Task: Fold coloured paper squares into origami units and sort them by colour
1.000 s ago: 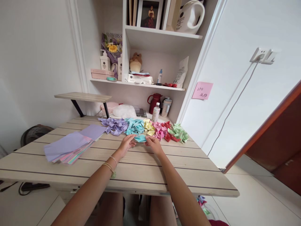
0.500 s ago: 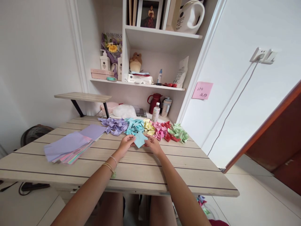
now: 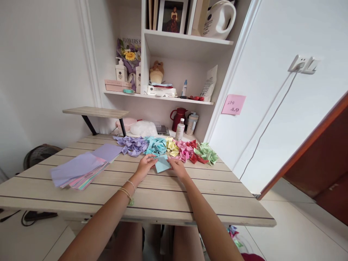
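Note:
A small folded sheet of light blue origami paper [image 3: 162, 165] is held between my two hands, just above the table. My left hand [image 3: 146, 166] pinches its left edge with thumb and fingers. On the other side, my right hand [image 3: 176, 166] grips the right edge the same way. Right behind the hands lies a row of folded paper pieces in colour groups: purple ones [image 3: 134, 146], blue ones [image 3: 155, 145], yellow ones [image 3: 172, 145], pink ones [image 3: 185, 150], red ones [image 3: 194, 156] and green ones [image 3: 206, 153].
A fanned stack of coloured paper sheets [image 3: 78, 168] lies on the slatted wooden table [image 3: 163, 203] at left. A small raised shelf [image 3: 96, 111] stands behind it. At the back are a bottle [image 3: 179, 129], a dark red jug [image 3: 178, 119] and a tumbler [image 3: 192, 124].
The blue paper has turned from a diamond position to a squarer one, with its straight edge now towards me. Both hands stay in nearly the same place.

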Demonstrator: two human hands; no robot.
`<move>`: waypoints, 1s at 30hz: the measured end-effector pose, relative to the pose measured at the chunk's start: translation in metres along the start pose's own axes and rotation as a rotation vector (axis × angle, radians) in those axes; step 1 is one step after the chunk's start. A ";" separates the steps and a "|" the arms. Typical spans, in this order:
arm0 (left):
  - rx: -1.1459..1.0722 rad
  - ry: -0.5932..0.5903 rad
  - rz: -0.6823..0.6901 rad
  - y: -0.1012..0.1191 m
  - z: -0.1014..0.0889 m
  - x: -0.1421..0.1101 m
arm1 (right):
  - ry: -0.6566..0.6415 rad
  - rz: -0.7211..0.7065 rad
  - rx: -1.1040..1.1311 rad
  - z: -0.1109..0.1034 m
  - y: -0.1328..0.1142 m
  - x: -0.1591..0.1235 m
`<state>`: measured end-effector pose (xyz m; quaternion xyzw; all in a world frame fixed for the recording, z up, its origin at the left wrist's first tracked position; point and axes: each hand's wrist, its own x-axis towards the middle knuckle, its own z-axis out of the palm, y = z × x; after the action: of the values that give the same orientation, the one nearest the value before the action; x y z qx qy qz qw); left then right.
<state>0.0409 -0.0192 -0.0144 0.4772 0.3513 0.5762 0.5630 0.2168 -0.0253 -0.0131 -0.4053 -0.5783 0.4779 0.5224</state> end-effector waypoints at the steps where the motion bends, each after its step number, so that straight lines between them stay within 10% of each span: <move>1: -0.009 -0.004 -0.003 0.000 0.000 0.000 | 0.009 0.014 0.011 0.000 0.000 0.000; 18: -0.007 0.031 -0.054 -0.002 -0.001 0.000 | -0.026 -0.016 0.021 0.000 -0.002 0.000; 30: 0.019 -0.230 -0.166 -0.002 -0.001 -0.003 | 0.183 -0.014 0.050 -0.008 0.005 0.003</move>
<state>0.0403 -0.0218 -0.0166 0.5148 0.3283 0.4658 0.6405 0.2238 -0.0206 -0.0177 -0.4299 -0.5187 0.4494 0.5866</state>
